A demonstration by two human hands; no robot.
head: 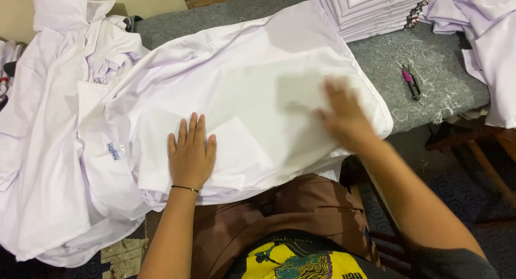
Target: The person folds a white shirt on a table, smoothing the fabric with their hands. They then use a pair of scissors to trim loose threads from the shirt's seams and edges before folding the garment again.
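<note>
Both palms flat, unclenched: left hand [191,155] pins the white shirt [242,96], right hand [344,115] sweeps at three o'clock; hasty smoothing could crease it.

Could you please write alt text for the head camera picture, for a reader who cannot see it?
Two bare hands press flat on a white shirt spread over a grey padded table: the left hand lies still, the right hand is blurred. More white shirts lie heaped at the left, a folded stack stands at the back, and small pink-handled snips lie at the right.
</note>
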